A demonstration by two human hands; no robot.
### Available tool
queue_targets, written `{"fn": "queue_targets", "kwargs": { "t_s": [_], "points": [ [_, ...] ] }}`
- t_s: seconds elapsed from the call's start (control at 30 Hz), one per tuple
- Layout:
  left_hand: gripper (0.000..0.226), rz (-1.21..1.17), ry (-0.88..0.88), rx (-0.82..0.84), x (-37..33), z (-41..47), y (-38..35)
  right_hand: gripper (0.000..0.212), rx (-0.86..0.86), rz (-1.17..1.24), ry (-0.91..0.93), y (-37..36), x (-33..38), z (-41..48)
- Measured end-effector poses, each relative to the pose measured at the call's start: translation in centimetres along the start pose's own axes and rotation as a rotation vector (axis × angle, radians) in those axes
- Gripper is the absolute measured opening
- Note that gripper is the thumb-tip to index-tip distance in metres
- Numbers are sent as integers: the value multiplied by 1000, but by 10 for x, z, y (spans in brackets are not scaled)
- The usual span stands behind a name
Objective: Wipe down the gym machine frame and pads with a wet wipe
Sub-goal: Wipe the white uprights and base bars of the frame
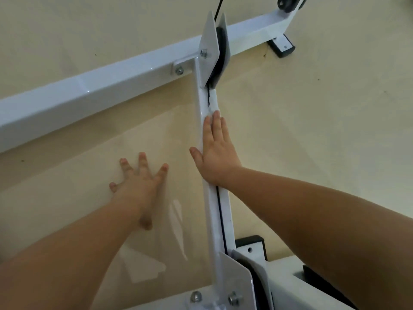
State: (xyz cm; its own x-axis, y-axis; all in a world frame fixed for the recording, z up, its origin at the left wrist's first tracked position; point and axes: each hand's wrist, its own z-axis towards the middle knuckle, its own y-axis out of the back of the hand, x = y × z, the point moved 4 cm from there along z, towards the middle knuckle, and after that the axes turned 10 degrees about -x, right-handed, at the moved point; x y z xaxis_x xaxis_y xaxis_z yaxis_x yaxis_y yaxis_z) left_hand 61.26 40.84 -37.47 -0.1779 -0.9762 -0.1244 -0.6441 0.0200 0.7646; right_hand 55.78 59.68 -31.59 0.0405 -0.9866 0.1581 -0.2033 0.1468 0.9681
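Your right hand (215, 153) lies flat along the long white painted metal bar (212, 220) of the gym machine, fingers straight and close together. Its fingertips press a crumpled white wet wipe (214, 103) onto the bar.

Your left hand (138, 177) is spread wide with the palm flat on the clear plastic panel (156, 130) left of the bar, and it holds nothing.

The panel's right edge meets the bar. Its far edge runs close to the white square-section crossbar (89, 86).

Just ahead of the wipe, the bar ends at two white pointed plates (207, 41) enclosing a black pulley wheel (220, 59).

Behind your wrist the bar runs to a bolted white bracket (234, 274).

To the right lies beige floor (312, 108), reaching to a black rubber foot (282, 47) under the crossbar's far end.
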Motion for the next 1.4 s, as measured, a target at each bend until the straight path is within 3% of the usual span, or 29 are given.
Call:
{"fn": "queue_targets", "kwargs": {
  "t_s": [0.27,0.43,0.5,0.67,0.8,0.87,1.03,1.13,1.4],
  "points": [
    [157,20,-11,1,-2,-2,2,92,13,157,-11,7,-4,14],
    [157,3,-13,-9,0,0,0,103,196,81,139,-2,-15,-53],
    [158,-2,-13,-18,1,1,-1,103,225,73,121,-5,-13,-64],
    [157,1,-12,-14,1,3,-3,96,47,29,21,0,-1,-11],
    [157,-3,3,-13,0,2,-3,95,30,30,57,5,-5,15],
    [156,-11,5,-14,0,1,-3,94,55,-20,157,8,-8,11],
    [158,-13,5,-10,2,2,-4,87,156,-251,758,-1,-20,-51],
    [161,1,3,-13,3,3,-4,73,245,-316,936,0,-25,-59],
    [149,-77,29,-90,7,-6,8,61,145,-568,539,18,17,49]
  ]
}}
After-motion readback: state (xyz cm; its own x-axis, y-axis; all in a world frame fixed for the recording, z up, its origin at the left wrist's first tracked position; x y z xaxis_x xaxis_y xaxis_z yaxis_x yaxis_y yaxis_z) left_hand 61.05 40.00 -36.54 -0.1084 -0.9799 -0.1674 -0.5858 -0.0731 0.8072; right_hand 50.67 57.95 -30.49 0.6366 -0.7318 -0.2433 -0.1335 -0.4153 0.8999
